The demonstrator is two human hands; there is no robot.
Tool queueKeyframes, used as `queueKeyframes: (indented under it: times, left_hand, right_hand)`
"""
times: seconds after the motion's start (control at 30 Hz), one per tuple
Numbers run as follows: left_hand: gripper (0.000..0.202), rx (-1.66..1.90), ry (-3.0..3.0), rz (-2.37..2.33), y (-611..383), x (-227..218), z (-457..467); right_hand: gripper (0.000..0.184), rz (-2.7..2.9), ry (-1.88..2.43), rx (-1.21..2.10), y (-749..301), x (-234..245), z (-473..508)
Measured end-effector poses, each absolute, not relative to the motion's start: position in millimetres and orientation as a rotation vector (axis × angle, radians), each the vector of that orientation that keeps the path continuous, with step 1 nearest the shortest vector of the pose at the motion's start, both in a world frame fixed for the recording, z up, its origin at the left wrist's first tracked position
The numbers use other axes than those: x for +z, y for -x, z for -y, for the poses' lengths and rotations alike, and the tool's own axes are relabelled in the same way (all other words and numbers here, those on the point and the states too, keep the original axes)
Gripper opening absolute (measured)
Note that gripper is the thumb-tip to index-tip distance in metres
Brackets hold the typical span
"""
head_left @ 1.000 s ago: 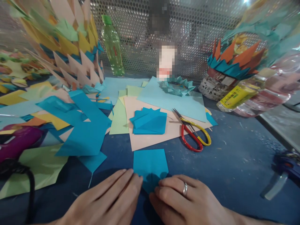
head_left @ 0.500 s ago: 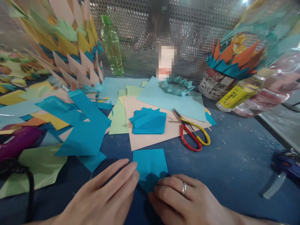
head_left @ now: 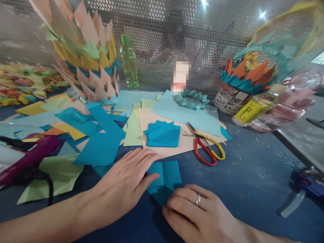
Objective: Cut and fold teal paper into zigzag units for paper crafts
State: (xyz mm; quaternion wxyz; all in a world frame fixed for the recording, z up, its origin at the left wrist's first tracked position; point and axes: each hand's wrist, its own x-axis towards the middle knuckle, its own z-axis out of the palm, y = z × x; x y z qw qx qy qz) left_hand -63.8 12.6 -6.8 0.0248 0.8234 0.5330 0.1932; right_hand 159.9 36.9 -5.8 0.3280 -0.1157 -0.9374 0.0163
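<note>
A small sheet of blue paper (head_left: 165,179) with a crease down its middle lies on the table in front of me, its lower corners folded in toward a point. My left hand (head_left: 129,175) rests over its upper left edge, fingers stretched and thumb on the paper. At the lower right edge, my right hand (head_left: 194,209), with a silver ring, has its fingers curled and pressed together on the paper. Just beyond lies a stack of folded blue papers (head_left: 164,135) on a pink sheet (head_left: 141,118). Scissors (head_left: 207,148) with red and yellow handles lie to the right of it.
Loose coloured sheets (head_left: 98,148) and a purple glue gun (head_left: 37,155) cover the left. Behind stand a tall folded-paper piece (head_left: 88,67), a green bottle (head_left: 130,64) and a paper-trimmed pot (head_left: 233,94). A yellow-labelled bottle (head_left: 255,108) and a blue glue gun (head_left: 308,185) lie right.
My left hand has moved forward from beside the blue paper onto its upper left edge. My right hand stays at the lower right edge. The view has shifted slightly.
</note>
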Motion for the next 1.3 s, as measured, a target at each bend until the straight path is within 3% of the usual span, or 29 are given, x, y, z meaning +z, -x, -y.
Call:
queueKeyframes:
  times: [0.17,0.5,0.8,1.03,1.17,1.3]
  left_hand:
    - [0.038,0.654,-2.468,-1.608,63,-12,-16]
    - [0.036,0.648,-2.388,-1.506,58,-11,-11]
    - [0.033,0.689,-2.481,-1.483,57,-10,-9]
    - [0.026,0.846,-2.573,-1.470,50,5,-2]
    - [0.038,0.955,-2.642,-1.399,43,14,9]
    - [0.023,1.059,-2.694,-1.378,45,9,11]
  right_hand:
    - [0.019,2.429,0.266,0.122,-166,-3,-39]
    - [0.036,2.451,0.824,0.370,-170,-8,-56]
    - [0.048,2.376,0.704,0.735,-170,-11,-63]
    - [0.024,2.325,0.637,0.397,-164,-11,-77]
    - [0.020,2.260,0.668,0.096,-165,-1,-72]
    - [0.019,2.286,0.523,-0.040,-168,11,-59]
